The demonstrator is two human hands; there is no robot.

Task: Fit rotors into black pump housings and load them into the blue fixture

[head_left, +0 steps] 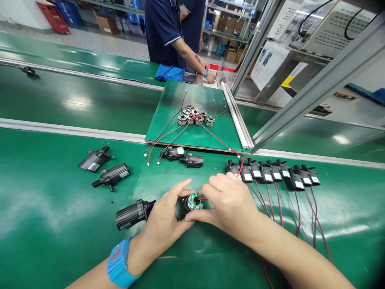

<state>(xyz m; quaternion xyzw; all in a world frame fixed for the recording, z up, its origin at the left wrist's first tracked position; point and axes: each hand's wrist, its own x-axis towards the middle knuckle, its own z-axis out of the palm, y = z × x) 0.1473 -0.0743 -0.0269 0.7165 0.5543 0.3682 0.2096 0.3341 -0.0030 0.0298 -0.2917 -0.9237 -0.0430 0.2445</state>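
Observation:
My left hand [165,214], with a blue wrist strap, is closed around a black pump housing [184,204], most of it hidden by the fingers. At the mouth of this housing sits a round motor stator [195,202] topped with a green circuit board. My right hand [228,198] is closed on the stator, thumb low and fingers above, with a red wire by its fingertips. How deep the stator sits I cannot tell. Just left of my left hand lies another black ribbed pump [132,214].
Two black pumps [112,176] lie at the left, two more [192,159] ahead. Several wired pumps [266,173] line the right. Several stators [195,116] with red wires rest on a raised green board [168,100]. A metal frame post [300,96] slants at right; a co-worker [165,32] stands beyond.

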